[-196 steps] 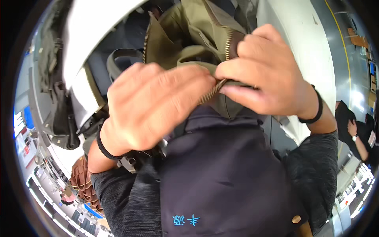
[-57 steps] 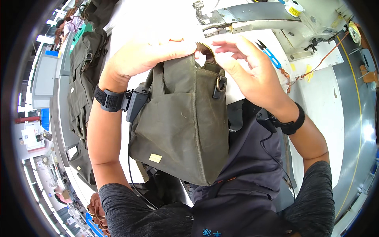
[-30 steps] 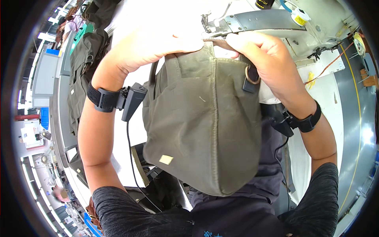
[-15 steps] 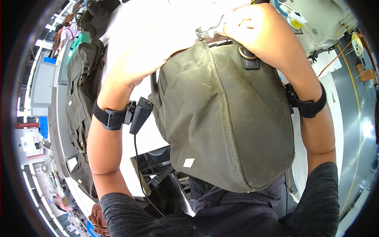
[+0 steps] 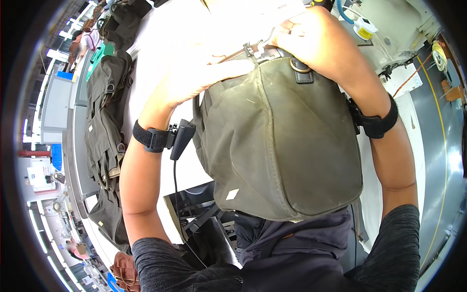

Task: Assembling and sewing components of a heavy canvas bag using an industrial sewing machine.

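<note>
An olive-green canvas bag [image 5: 301, 141] stretches from a bright white surface down to my lap, with a stitched seam along its middle. At its far edge lies a zipper [image 5: 236, 54], with a small metal part [image 5: 249, 48] near the seam. My left hand [image 5: 204, 78] grips that edge, its thumb flat on the canvas by the seam; glare washes out its other fingers. Beside the black tab with a metal ring [image 5: 302, 70], my right hand [image 5: 304, 39] has its fingers curled and pinched at the bag's far edge. The exact spot it pinches is hard to make out.
Several dark green bags [image 5: 104, 121] lie along the left. A pale machine body [image 5: 404, 29] with a blue tube stands at the far right. A black device [image 5: 183, 139] on my left wrist trails a cable [image 5: 175, 194] downward. Grey floor [image 5: 438, 170] lies to the right.
My left hand has moved right, bringing its thumb onto the bag near the seam. More zipper teeth show. The bag's near end has shifted slightly away from me; my right hand stays nearly in place.
</note>
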`<state>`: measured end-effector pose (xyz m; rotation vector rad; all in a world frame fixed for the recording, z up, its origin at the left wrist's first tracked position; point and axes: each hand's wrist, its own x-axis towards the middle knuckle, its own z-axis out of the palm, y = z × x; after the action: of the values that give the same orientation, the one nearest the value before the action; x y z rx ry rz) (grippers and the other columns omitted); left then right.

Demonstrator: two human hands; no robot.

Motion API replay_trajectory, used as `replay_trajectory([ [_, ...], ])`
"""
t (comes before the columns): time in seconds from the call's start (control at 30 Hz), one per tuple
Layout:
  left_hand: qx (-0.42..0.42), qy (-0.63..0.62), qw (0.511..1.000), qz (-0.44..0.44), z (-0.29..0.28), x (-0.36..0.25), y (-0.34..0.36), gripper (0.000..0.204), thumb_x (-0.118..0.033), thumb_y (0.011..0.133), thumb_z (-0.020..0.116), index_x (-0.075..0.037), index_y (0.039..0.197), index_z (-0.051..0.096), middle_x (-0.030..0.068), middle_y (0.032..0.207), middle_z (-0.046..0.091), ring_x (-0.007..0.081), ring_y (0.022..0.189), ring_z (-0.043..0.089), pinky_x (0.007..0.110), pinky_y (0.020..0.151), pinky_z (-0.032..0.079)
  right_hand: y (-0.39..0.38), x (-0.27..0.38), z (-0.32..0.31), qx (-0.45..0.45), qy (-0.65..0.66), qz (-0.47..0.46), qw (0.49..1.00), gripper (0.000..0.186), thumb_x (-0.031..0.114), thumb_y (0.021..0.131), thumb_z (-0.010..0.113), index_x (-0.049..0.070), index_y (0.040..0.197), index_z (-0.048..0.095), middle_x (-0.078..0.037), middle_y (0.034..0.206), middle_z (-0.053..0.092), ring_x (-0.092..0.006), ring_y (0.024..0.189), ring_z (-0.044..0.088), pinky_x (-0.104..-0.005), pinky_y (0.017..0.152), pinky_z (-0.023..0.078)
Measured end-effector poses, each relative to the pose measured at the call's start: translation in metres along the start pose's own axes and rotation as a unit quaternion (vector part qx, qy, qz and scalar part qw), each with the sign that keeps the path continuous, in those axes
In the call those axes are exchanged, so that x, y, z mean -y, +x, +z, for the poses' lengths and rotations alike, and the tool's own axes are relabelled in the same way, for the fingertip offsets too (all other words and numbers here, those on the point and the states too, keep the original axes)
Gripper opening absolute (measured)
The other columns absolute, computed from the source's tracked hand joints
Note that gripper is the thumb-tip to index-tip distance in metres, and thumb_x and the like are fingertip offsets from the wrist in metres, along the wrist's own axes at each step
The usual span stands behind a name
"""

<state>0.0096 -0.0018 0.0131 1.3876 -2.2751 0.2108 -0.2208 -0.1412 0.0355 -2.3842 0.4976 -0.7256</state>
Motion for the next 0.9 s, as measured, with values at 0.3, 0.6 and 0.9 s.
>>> replay_trajectory([
  [0.3, 0.022, -0.098, 0.99, -0.102, -0.003, -0.006, 0.008, 0.039, -0.014, 0.086, 0.076, -0.007, 0.124, 0.073, 0.0103, 0.122, 0.071, 0.0229, 0.108, 0.063, 0.034, 0.1, 0.049, -0.001, -0.012, 0.016, -0.086, -0.02, -0.025, 0.996, 0.028, 0.025, 0.089, 0.077, -0.003, 0.092, 0.073, -0.01, 0.077, 0.074, -0.0171, 0.068, 0.067, -0.0291, 0.065, 0.05],
  [0.6, -0.032, -0.114, 0.985, -0.124, -0.003, -0.008, 0.011, 0.054, -0.014, 0.078, 0.085, -0.003, 0.128, 0.068, 0.0081, 0.122, 0.069, 0.0182, 0.1, 0.06, 0.029, 0.094, 0.049, -0.003, -0.023, 0.021, -0.064, -0.019, 0.025, 0.997, 0.031, 0.03, 0.086, 0.079, 0.002, 0.096, 0.075, -0.012, 0.085, 0.075, -0.0248, 0.08, 0.072, -0.034, 0.074, 0.054],
  [0.9, 0.087, -0.354, 0.879, -0.306, -0.011, -0.001, 0.017, 0.035, -0.009, 0.086, 0.083, -0.01, 0.071, 0.051, -0.0041, 0.077, 0.045, 0.0108, 0.075, 0.042, 0.028, 0.07, 0.038, -0.002, -0.022, 0.019, -0.099, -0.037, -0.067, 0.992, 0.026, 0.023, 0.087, 0.071, 0.001, 0.078, 0.061, -0.012, 0.066, 0.065, -0.0308, 0.062, 0.064, -0.0428, 0.06, 0.048],
])
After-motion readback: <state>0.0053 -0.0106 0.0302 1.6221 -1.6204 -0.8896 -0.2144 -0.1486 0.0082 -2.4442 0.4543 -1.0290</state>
